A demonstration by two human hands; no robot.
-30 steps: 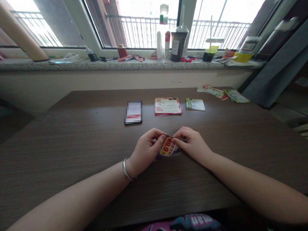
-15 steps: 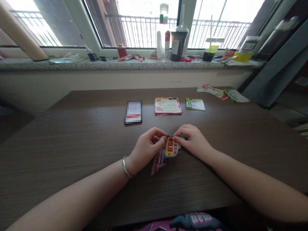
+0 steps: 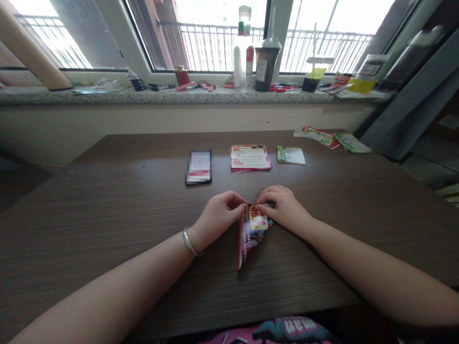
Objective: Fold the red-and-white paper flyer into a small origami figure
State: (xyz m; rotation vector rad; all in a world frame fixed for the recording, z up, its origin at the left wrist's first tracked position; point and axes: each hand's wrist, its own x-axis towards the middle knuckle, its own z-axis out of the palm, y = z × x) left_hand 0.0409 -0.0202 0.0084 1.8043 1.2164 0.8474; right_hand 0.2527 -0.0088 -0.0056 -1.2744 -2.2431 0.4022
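My left hand (image 3: 218, 220) and my right hand (image 3: 282, 208) meet at the middle of the brown table (image 3: 107, 210). Both pinch the top edge of a small red and purple leaflet (image 3: 248, 234) with a yellow price label. The leaflet is folded to a point that reaches toward me on the table. A silver bangle sits on my left wrist. Fingers of both hands are curled and closed on the paper.
A black phone (image 3: 198, 166) lies beyond my hands, with a stack of red and white leaflets (image 3: 250, 157) and green cards (image 3: 290, 155) to its right. More flyers (image 3: 332, 138) lie at the far right corner. Bottles and cups (image 3: 265, 62) crowd the windowsill.
The leaflet has unfolded from a small packet between my fingers into a longer pointed shape stretching toward me. Both hands have stayed almost in place.
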